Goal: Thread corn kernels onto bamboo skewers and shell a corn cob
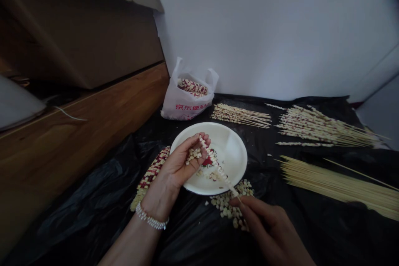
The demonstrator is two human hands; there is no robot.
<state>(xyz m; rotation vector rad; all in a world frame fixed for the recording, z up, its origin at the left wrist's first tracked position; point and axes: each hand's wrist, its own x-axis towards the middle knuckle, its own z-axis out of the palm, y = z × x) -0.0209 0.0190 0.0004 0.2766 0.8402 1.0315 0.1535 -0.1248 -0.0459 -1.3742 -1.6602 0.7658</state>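
My left hand point(181, 160) is cupped over a white enamel bowl point(238, 153), with loose corn kernels point(193, 155) in its palm. Its thumb and fingers close at the upper tip of a skewer threaded with corn kernels point(217, 167). Pinched in my right hand point(268, 220) is the skewer's bare lower end, so the stick slants across the bowl between both hands. A few kernels lie in the bowl around its red printed flower. Partly behind my left wrist rests a red-and-cream corn cob point(156, 166). Near my right fingertips is a pile of loose kernels point(229, 208).
A white plastic bag point(187, 102) of corn cobs stands behind the bowl. Rightward lie two bundles of threaded skewers point(241, 115) point(314, 126) and a bundle of bare skewers point(336, 183). Black plastic sheeting point(102, 199) covers the surface; a wooden board point(93, 112) borders the left.
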